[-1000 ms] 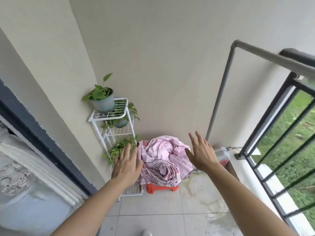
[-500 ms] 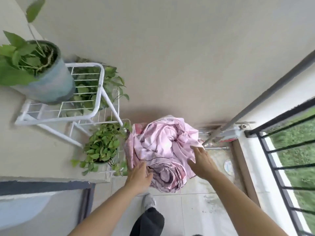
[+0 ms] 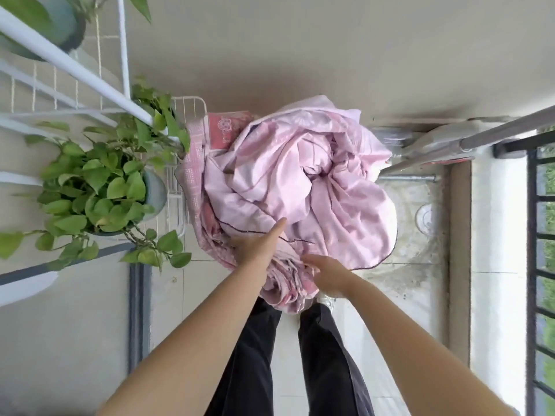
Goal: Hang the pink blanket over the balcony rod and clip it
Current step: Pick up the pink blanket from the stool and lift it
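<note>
Pickup stage for us: left hand [image 3: 258, 247] and right hand [image 3: 326, 273] dig into the pink blanket [image 3: 300, 187] bunched beside the plant rack [image 3: 90, 82], fingers buried so can't tell their grip, next we'd lift it toward the rod [image 3: 507, 129].

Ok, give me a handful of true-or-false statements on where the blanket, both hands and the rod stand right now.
1. The pink blanket hangs over the balcony rod. False: it lies bunched in a heap low by the wall.
2. Both hands are on the blanket. True: left hand and right hand touch its near edge.
3. A potted plant sits left of the blanket on a white wire rack. True.
4. A clip is already on the blanket. False: none visible.
</note>
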